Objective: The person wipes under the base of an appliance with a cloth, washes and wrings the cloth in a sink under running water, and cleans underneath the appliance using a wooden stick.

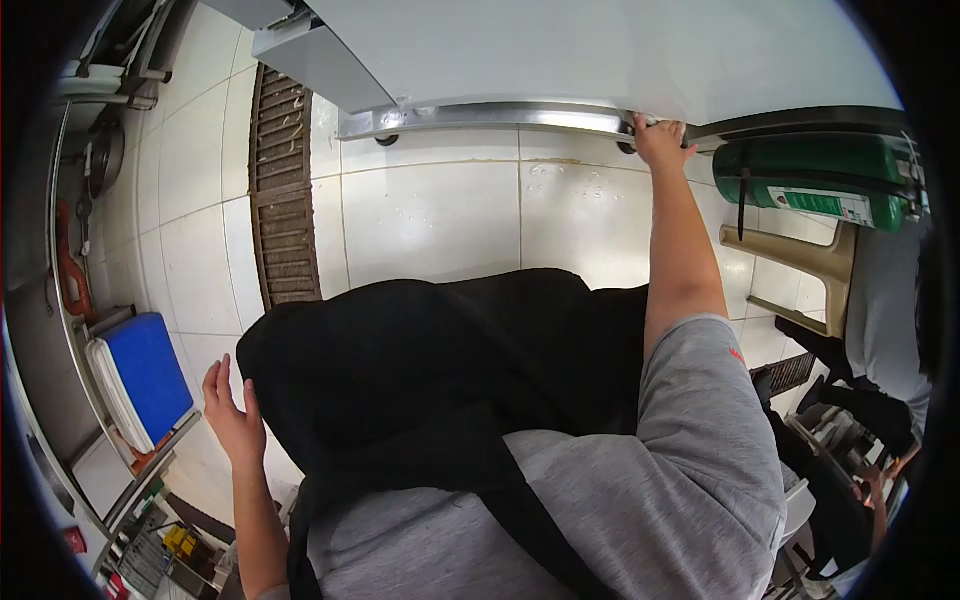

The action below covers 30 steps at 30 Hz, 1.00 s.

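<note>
My right hand (661, 145) reaches forward to the lower edge of a large pale grey metal cabinet (560, 50). Its fingers bend at that edge, between a shiny steel strip (500, 117) and a dark strip (800, 121); the fingertips are partly hidden. Low at my left side hangs my left hand (235, 412), fingers apart and nothing in them. It is nearest to my black apron (450, 350), with a blue-topped white container (158, 375) further left on a shelf.
A green cylinder (810, 180) with a label lies right of the cabinet edge, near a beige plastic stool (840, 270). A brown floor grate (283, 190) crosses the white tiles (430, 225). Metal shelving (65, 300) lines the left. Another person's arm (878, 500) shows at lower right.
</note>
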Each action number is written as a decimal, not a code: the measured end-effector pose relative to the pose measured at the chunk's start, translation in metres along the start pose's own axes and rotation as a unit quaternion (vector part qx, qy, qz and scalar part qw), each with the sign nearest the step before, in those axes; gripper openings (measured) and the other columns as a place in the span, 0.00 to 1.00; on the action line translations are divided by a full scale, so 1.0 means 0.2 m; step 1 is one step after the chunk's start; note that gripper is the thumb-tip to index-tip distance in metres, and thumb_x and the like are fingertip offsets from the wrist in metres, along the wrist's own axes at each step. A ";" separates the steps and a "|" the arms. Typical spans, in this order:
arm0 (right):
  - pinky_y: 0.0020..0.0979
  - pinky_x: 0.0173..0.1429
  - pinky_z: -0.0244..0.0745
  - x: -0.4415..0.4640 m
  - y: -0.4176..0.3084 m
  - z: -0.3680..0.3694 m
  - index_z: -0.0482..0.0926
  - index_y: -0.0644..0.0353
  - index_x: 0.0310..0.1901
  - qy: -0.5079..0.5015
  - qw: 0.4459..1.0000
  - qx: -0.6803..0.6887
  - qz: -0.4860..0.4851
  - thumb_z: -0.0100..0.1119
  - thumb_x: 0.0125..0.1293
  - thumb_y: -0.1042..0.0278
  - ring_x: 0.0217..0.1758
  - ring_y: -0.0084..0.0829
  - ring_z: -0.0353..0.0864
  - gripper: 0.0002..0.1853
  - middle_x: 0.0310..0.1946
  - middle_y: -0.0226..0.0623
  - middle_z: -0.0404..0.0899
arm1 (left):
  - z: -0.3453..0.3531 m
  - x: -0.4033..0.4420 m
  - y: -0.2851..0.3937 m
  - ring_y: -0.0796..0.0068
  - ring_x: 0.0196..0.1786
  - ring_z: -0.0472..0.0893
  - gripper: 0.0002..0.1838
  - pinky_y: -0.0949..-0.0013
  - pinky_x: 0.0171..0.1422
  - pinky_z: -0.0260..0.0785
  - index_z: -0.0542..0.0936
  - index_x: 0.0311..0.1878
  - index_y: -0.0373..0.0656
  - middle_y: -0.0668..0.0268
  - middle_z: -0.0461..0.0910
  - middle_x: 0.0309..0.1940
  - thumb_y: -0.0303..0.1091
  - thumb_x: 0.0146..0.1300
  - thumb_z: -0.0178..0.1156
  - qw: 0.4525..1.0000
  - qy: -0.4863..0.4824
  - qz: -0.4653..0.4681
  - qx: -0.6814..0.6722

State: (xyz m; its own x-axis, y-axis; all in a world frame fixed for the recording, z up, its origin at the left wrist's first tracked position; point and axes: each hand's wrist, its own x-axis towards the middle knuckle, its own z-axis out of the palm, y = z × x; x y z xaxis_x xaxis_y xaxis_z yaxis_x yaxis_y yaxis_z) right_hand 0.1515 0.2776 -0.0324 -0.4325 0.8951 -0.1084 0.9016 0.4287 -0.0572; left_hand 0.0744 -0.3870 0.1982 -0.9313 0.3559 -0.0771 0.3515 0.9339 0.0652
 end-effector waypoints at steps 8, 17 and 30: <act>0.61 0.71 0.30 0.10 0.00 0.02 0.42 0.66 0.70 -0.109 0.993 -0.036 0.027 0.33 0.63 0.31 0.77 0.36 0.34 0.47 0.73 0.43 0.39 | -0.04 0.03 0.01 0.54 0.60 0.69 0.24 0.56 0.62 0.60 0.69 0.63 0.49 0.55 0.68 0.58 0.32 0.62 0.56 0.999 -0.002 -0.015 0.035; 0.63 0.70 0.34 -0.13 -0.02 -0.33 0.61 0.57 0.64 -0.200 0.961 -0.192 -0.024 0.40 0.67 0.41 0.67 0.38 0.63 0.32 0.68 0.37 0.58 | -0.04 -0.05 -0.06 0.60 0.62 0.67 0.24 0.54 0.62 0.55 0.69 0.62 0.52 0.60 0.67 0.60 0.36 0.62 0.56 0.995 -0.004 -0.045 0.092; 0.66 0.69 0.31 -0.12 0.06 -0.15 0.53 0.35 0.69 -0.090 0.984 -0.117 -0.098 0.26 0.67 0.34 0.75 0.38 0.44 0.32 0.71 0.42 0.50 | 0.00 -0.02 -0.03 0.60 0.63 0.67 0.25 0.53 0.63 0.54 0.68 0.64 0.53 0.60 0.66 0.61 0.36 0.62 0.56 0.996 0.012 -0.034 0.087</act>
State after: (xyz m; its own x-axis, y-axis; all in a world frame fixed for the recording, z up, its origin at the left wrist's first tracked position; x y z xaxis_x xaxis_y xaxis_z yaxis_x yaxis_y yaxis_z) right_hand 0.1726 0.2653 0.0002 -0.5735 0.7650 -0.2931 0.7678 0.6267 0.1330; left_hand 0.0762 -0.3938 0.1990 -0.9550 0.2919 -0.0525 0.2961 0.9484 -0.1137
